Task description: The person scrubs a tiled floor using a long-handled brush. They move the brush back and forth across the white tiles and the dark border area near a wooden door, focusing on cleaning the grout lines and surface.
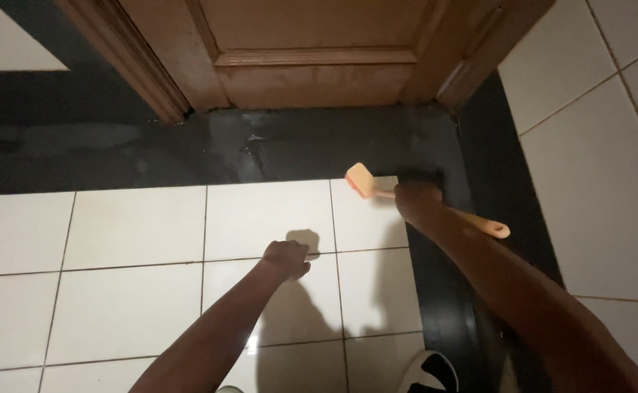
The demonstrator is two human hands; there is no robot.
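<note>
Right hand (415, 195) clenched round a scrub brush (366, 182), orange handle end poking out behind the wrist, head down at the white tile's edge by the black border strip (297, 145). Left hand (287, 258) fisted, braced on the tile floor (137, 225), holding nothing. Strip under the wooden door (312, 51) looks wet and smeared (partway scrubbed, I'd judge); rest looks untouched.

brush (366, 182) handle mid-part hidden by right hand (415, 198)

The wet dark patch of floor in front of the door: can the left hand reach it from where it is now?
Probably yes. The left hand rests as a fist on the white tiles, and nothing lies between it and the wet dark patch.
</note>
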